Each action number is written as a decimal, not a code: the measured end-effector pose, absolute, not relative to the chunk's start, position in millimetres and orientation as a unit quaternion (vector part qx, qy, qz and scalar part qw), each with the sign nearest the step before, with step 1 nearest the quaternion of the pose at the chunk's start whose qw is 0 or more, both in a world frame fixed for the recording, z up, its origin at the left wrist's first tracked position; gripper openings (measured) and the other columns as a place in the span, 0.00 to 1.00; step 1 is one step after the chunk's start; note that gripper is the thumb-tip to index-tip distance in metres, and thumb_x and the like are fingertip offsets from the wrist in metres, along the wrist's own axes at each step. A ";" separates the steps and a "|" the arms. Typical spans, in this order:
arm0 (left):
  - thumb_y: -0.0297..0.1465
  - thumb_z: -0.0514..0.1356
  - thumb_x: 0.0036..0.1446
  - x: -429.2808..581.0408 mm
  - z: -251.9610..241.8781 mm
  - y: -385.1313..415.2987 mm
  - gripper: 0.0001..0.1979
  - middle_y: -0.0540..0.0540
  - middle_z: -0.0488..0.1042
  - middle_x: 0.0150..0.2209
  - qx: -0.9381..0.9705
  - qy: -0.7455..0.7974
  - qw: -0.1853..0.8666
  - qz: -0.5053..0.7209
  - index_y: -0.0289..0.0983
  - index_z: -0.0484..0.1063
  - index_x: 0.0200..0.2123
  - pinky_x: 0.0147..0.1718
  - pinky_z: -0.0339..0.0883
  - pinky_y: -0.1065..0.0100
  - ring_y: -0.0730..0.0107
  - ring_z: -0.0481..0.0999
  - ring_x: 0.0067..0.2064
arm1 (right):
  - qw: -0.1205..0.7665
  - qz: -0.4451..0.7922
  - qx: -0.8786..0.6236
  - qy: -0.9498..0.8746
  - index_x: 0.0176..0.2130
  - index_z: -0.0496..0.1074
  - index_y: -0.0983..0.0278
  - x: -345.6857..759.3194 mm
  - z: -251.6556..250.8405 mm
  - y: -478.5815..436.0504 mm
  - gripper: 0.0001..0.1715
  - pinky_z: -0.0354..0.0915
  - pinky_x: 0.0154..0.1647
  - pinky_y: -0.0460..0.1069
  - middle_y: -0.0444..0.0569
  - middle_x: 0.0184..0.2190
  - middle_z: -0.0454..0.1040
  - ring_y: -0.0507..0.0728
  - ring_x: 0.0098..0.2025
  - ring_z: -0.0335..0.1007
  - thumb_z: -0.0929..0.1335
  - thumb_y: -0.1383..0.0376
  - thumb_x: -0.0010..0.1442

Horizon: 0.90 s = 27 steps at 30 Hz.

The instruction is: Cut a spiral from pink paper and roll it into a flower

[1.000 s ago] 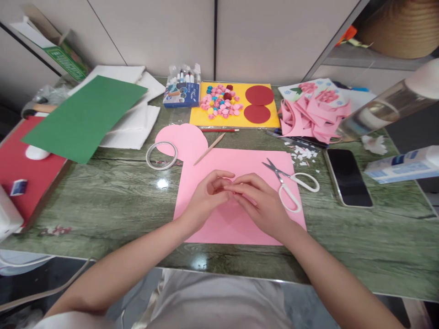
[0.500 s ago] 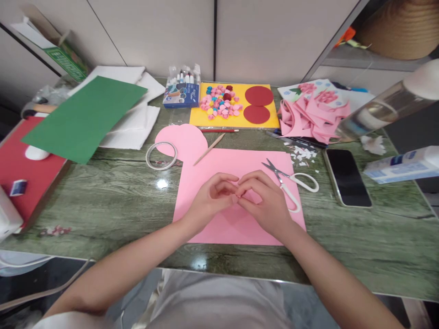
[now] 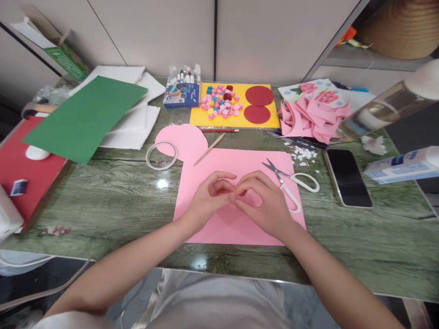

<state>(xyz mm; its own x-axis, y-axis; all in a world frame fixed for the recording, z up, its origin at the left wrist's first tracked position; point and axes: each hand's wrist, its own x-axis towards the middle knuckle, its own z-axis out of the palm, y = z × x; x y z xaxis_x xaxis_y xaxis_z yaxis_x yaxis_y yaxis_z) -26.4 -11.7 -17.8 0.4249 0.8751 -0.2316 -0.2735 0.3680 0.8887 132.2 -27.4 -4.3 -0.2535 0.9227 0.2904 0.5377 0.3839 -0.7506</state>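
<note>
Over a large pink sheet (image 3: 212,228), my left hand (image 3: 214,196) and my right hand (image 3: 262,198) meet at the fingertips. Both hands are closed in a pinch around something small that their fingers hide; it may be pink. White-handled scissors (image 3: 284,176) lie partly open on the sheet, just beyond my right hand. A pointed wooden stick (image 3: 210,148) rests across the sheet's upper left corner. Pink rounded paper cutouts (image 3: 188,139) overlap that corner, and a roll of tape (image 3: 161,156) lies at their left edge.
Behind, a yellow sheet (image 3: 240,122) bears small coloured balls (image 3: 222,103) and two dark red circles (image 3: 259,96). Pink scraps (image 3: 310,116), a phone (image 3: 348,178) and a tilted bottle (image 3: 384,107) are at right. Green paper (image 3: 87,116) and a marker box (image 3: 181,94) are at left.
The fingertips of both hands have shifted very slightly, still touching each other. Everything else looks the same.
</note>
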 end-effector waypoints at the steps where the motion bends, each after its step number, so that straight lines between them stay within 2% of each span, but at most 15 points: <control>1: 0.27 0.63 0.47 -26.9 -18.0 -11.2 0.17 0.50 0.72 0.29 0.401 0.367 0.742 0.392 0.37 0.65 0.42 0.37 0.63 0.69 0.70 0.72 0.36 | 0.366 0.263 -0.487 -0.748 0.31 0.68 0.60 132.8 -3.4 -27.5 0.09 0.64 0.37 0.47 0.43 0.33 0.67 0.51 0.34 0.66 0.69 0.73 0.51; 6: 0.25 0.61 0.47 -28.6 -18.3 -9.4 0.17 0.50 0.71 0.29 0.401 0.368 0.742 0.392 0.38 0.65 0.43 0.38 0.61 0.69 0.72 0.71 0.35 | 0.363 0.264 -0.471 -0.759 0.35 0.70 0.60 134.4 -4.1 -28.0 0.09 0.65 0.38 0.47 0.44 0.36 0.67 0.50 0.35 0.67 0.68 0.73 0.54; 11: 0.24 0.60 0.46 -29.0 -18.6 -9.5 0.17 0.51 0.71 0.29 0.414 0.374 0.733 0.389 0.38 0.66 0.42 0.37 0.61 0.70 0.74 0.70 0.34 | 0.347 0.255 -0.437 -0.790 0.41 0.71 0.60 134.2 -10.0 -26.3 0.13 0.66 0.42 0.48 0.48 0.40 0.68 0.53 0.43 0.67 0.64 0.73 0.58; 13: 0.24 0.60 0.47 -28.9 -18.3 -9.6 0.16 0.51 0.71 0.30 0.421 0.379 0.727 0.388 0.37 0.66 0.42 0.37 0.61 0.70 0.74 0.70 0.34 | 0.349 0.245 -0.436 -0.792 0.42 0.71 0.60 134.2 -11.8 -25.5 0.13 0.66 0.43 0.49 0.49 0.40 0.68 0.53 0.43 0.66 0.64 0.73 0.59; 21: 0.27 0.61 0.49 -26.4 -17.2 -10.4 0.16 0.49 0.74 0.31 0.424 0.381 0.728 0.380 0.37 0.65 0.43 0.40 0.63 0.68 0.71 0.73 0.37 | 0.367 0.220 -0.477 -0.768 0.36 0.72 0.58 135.6 -13.2 -25.8 0.10 0.65 0.39 0.49 0.45 0.36 0.68 0.53 0.39 0.67 0.67 0.72 0.55; 27: 0.27 0.62 0.48 -26.4 -18.2 -11.9 0.17 0.48 0.73 0.32 0.436 0.371 0.730 0.374 0.37 0.65 0.42 0.39 0.63 0.68 0.70 0.72 0.38 | 0.370 0.229 -0.492 -0.755 0.30 0.69 0.59 135.1 -10.7 -26.3 0.08 0.64 0.37 0.49 0.43 0.33 0.67 0.52 0.37 0.67 0.69 0.72 0.52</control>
<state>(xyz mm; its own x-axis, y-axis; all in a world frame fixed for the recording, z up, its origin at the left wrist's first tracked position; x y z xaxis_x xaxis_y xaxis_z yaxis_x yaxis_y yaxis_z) -26.4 -11.9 -18.2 0.4459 0.8689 -0.2147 -0.2222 0.3398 0.9139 135.1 -26.3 -10.7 -0.2434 0.9110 0.3330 0.5731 0.4120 -0.7083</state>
